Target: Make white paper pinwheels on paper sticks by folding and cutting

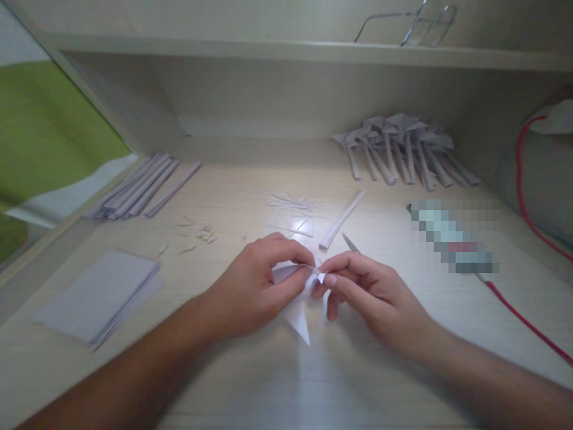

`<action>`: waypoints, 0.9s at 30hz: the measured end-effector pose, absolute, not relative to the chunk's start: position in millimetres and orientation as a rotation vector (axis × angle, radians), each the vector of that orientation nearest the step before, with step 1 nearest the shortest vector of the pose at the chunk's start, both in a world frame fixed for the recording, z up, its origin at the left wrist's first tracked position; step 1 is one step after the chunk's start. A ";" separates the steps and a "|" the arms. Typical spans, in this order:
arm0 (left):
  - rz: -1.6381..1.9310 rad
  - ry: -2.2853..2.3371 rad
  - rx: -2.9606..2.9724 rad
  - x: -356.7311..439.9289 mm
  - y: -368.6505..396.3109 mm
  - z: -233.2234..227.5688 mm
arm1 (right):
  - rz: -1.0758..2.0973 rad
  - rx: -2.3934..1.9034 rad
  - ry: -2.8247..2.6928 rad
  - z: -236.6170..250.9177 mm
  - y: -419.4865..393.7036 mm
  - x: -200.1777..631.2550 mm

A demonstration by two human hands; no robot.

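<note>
A white sheet of folded paper is held between my hands at the middle of the desk, one pointed corner hanging toward me. My left hand pinches it between thumb and fingers. My right hand pinches a small pointed tip of the same paper, close to the left fingertips. Part of the paper is hidden behind my left fingers. Just past my right hand lies a pointed metal blade, its other end covered by the hand. A single rolled paper stick lies beyond it, beside several thin paper strips.
Rolled paper tubes lie at the back left, above a stack of paper sheets. Small pale bits are scattered nearby. Paper pinwheel-like pieces on sticks are piled at the back right. A blurred-out device with a red cable lies right.
</note>
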State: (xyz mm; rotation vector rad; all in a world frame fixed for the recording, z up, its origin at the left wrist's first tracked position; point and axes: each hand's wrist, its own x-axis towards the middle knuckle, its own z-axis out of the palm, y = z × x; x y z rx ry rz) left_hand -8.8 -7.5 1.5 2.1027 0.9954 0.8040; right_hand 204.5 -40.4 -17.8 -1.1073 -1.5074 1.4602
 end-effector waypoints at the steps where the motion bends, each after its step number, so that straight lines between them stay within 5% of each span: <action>1: 0.800 0.989 2.104 -8.6 -7.8 2.0 | 1.464 -1.108 -1.510 -17.2 -40.2 204.7; 27: 0.726 0.953 1.920 -12.1 -4.5 5.7 | 1.334 -1.063 -1.604 -16.8 -45.7 208.5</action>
